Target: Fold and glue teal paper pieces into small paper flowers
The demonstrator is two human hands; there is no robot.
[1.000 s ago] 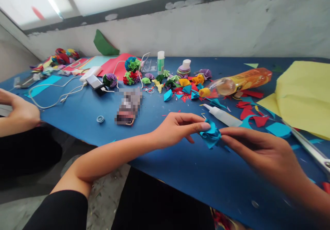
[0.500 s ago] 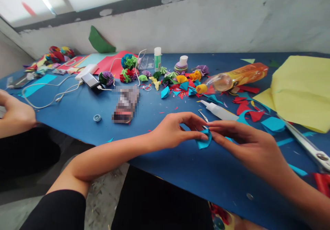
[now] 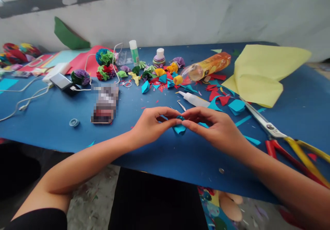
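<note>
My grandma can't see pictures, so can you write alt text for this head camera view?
Left hand and right hand pinch folded blue paper over a blue table, near a white glue tube, scissors and an orange-labelled bottle.

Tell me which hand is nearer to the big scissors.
Right. The right hand is left of the scissors; the left hand is farther left, beyond the right hand. Both pinch blue paper.
</note>
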